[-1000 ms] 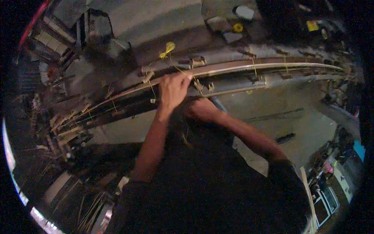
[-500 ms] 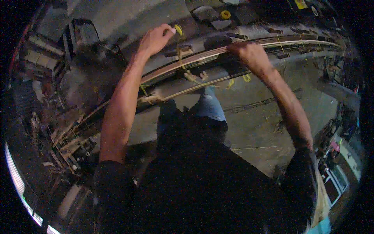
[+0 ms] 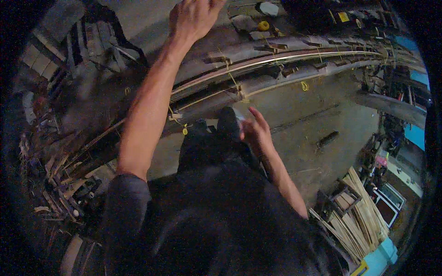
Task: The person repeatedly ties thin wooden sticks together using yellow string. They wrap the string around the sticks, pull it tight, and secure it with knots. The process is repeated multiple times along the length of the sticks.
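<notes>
My left hand [image 3: 195, 20] is raised at the upper edge, beyond a long bundle of thin strips [image 3: 264, 60]. Its fingertips are cut off by the picture's edge, so what it holds, if anything, is hidden. Thin yellow cord [image 3: 233, 79] crosses the bundle below that hand. My right hand [image 3: 257, 131] is nearer to me, beside my knee and below the bundle, slightly blurred. Its fingers are apart and nothing shows between them. Another yellow cord loop [image 3: 304, 86] hangs from the near rail, and a small yellow piece [image 3: 185, 131] hangs further left.
A yellow roll [image 3: 263, 25] lies beyond the bundle near a white lump [image 3: 268, 8]. Scrap wood [image 3: 60, 195] is heaped at the left. Pale wooden slats [image 3: 357, 216] and a white-framed panel [image 3: 389, 204] stand at the lower right. A dark object [image 3: 328, 140] lies on the floor.
My left hand, which held a yellow roll of cord, has moved farther away to the upper edge. My right hand has left the strips and come back toward my knee.
</notes>
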Action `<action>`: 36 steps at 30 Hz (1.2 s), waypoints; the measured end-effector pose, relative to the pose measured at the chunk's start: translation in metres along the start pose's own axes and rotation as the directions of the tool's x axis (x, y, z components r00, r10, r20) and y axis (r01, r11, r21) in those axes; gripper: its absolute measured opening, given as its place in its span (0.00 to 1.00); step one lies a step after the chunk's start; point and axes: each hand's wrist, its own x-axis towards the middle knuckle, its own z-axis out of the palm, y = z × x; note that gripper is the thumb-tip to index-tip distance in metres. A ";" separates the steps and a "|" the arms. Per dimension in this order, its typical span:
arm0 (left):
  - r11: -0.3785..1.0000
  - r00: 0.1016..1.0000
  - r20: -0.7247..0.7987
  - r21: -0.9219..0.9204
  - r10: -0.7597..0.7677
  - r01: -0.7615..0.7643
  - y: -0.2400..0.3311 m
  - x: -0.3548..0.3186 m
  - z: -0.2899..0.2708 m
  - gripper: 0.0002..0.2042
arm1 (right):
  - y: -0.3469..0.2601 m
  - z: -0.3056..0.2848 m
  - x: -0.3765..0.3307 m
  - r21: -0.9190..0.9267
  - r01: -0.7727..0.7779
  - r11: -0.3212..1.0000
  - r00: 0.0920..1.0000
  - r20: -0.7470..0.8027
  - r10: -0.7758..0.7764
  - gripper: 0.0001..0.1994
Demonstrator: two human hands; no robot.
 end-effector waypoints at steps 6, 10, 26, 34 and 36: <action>0.941 0.871 0.401 -0.053 -0.286 0.334 0.024 -0.121 -0.011 0.14 | -0.116 0.056 0.001 -0.547 0.320 0.774 0.913 0.396 -0.098 0.12; 0.928 0.927 0.166 0.228 -0.335 0.295 0.032 -0.164 0.030 0.12 | -0.203 0.207 -0.001 -0.429 0.712 -0.556 0.573 0.813 0.106 0.13; 0.935 0.938 0.129 0.201 -0.321 0.292 0.040 -0.162 0.026 0.10 | -0.013 0.035 0.078 -0.426 0.900 -0.096 0.435 0.892 0.124 0.08; 0.401 0.573 0.533 -0.412 -0.623 0.818 -0.003 -0.051 0.045 0.19 | -0.115 0.049 0.094 -0.579 0.693 -0.429 0.455 0.813 -0.363 0.12; 0.417 0.453 0.652 -0.224 -0.608 0.881 -0.041 -0.056 0.068 0.19 | -0.125 0.059 0.099 -0.561 0.697 -0.446 0.476 0.827 -0.298 0.12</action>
